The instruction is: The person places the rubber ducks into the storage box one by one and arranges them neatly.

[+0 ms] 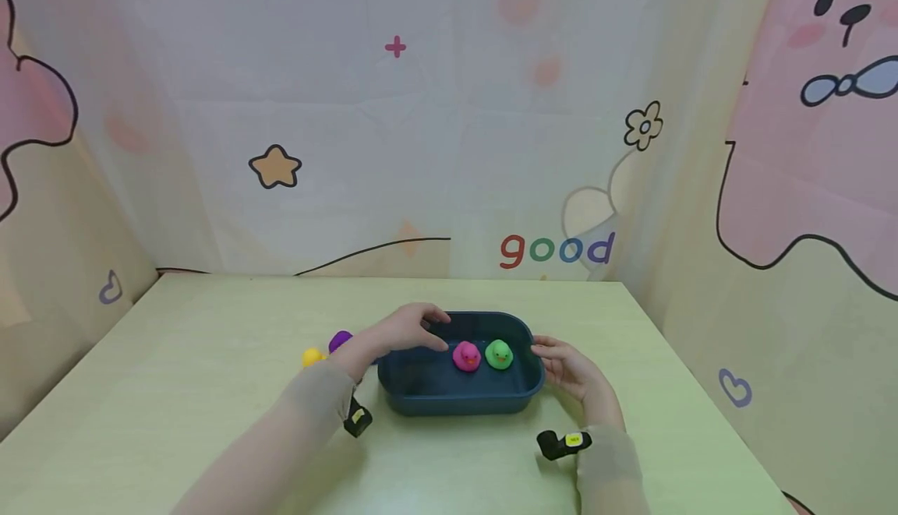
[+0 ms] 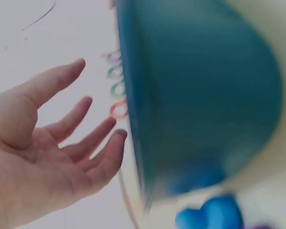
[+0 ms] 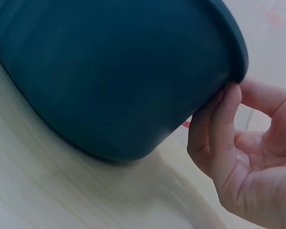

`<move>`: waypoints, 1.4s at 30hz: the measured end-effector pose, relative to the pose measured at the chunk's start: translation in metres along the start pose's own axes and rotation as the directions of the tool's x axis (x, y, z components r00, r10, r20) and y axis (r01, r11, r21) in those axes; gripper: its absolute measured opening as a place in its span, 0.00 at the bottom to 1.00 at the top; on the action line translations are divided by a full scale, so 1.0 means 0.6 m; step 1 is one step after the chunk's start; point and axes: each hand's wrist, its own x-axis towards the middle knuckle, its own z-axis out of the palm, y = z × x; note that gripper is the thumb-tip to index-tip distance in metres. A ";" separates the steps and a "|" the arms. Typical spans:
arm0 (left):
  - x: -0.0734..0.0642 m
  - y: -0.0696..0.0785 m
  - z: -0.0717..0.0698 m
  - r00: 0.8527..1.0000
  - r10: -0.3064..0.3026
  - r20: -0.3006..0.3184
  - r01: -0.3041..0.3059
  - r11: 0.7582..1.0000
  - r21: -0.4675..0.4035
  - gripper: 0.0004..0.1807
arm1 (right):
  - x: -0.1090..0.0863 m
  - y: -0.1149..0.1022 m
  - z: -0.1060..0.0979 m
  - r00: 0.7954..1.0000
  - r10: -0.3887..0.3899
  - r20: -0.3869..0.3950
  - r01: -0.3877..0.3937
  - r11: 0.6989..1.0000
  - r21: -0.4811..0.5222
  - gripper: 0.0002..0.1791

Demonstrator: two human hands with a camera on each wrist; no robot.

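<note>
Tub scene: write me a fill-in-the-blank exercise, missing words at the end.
1. In the tub, the pink duck sits beside a ____ duck.
2. Outside the tub are a blue toy, a yellow one and a ____ one.
3. The person's ____ grip pinches the tub's rim.
4. The backdrop reads "____".

Missing words: green; purple; right; good.

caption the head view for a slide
Left hand over a blue tub with a pink duck and a green duck inside, right hand holding the tub.
</note>
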 end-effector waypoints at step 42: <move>-0.167 -0.254 -0.170 0.991 -0.093 0.099 0.105 0.988 -0.115 0.34 | -0.003 0.000 0.001 1.000 0.006 0.003 -0.006 1.000 0.016 0.27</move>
